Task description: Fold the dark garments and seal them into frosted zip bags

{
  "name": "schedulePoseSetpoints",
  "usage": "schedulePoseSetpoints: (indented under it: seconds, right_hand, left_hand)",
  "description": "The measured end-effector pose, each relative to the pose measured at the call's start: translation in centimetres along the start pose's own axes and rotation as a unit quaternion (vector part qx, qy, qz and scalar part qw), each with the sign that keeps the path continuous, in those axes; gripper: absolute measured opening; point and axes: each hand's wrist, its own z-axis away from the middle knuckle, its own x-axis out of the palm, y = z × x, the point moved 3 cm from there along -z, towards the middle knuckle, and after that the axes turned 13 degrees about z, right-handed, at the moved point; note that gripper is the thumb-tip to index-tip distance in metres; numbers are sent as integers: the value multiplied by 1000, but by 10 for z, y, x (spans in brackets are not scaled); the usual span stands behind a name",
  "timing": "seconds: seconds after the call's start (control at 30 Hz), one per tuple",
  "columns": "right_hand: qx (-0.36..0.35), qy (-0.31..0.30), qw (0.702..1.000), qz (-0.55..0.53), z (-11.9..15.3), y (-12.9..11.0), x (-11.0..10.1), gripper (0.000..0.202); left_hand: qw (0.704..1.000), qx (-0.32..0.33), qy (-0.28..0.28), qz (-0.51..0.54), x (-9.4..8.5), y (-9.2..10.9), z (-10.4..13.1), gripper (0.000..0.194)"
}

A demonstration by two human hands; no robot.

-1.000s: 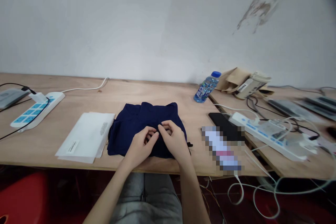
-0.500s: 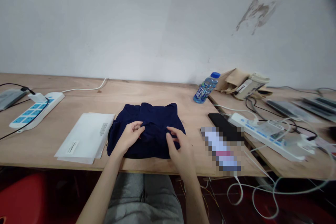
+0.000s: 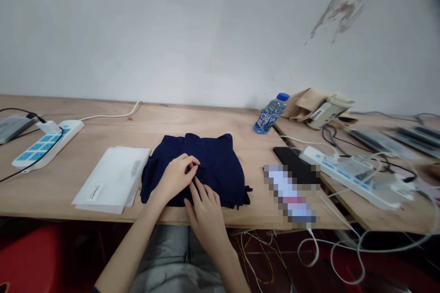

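Observation:
A dark navy cloth, apparently a folded garment, lies on the wooden table in front of me. My left hand rests on its middle, with thumb and index finger pinched together at the fabric. Just below those fingertips, my right hand lies over the cloth's near part, fingers stretched out and thumb apart. Small dark strands stick out at the cloth's lower right corner. What lies under my palms is hidden.
White envelope-like sheets lie left of the cloth. Farther left is a power strip. To the right are a drink bottle, a blurred-out phone, a black slab, another power strip, cables and a paper bag.
My right hand has moved left from the cloth's right side to beside my left hand, uncovering the lower right corner. My left hand has shifted slightly right.

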Motion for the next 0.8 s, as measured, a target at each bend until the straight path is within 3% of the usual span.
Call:
schedulePoseSetpoints:
  seconds: [0.1, 0.23, 0.33, 0.47, 0.57, 0.7, 0.8]
  right_hand:
    - [-18, 3, 1000, 2, 8, -2, -3, 49]
    - [-32, 13, 999, -22, 17, -5, -12, 49]
    - [-17, 27, 997, -64, 21, -3, -17, 40]
    - [101, 106, 983, -107, 22, 17, -17, 31]
    - [205, 159, 959, -118, 21, 36, -15, 33]
    - [303, 92, 930, -185, 11, 53, -9, 47]
    - [334, 59, 920, -195, 3, 61, -16, 51]
  left_hand:
    - [994, -59, -69, -63, 15, -4, -20, 22]
    - [977, -115, -91, -155, 29, -5, -41, 51]
    - [965, -135, -96, -204, 35, 1, -47, 49]
    - [966, -137, -92, -200, 38, 7, -46, 24]
    - [970, -136, -79, -184, 35, 11, -45, 19]
    - [979, -131, -63, -146, 30, 25, -46, 21]
    - [988, -120, -54, -85, 28, 40, -52, 25]
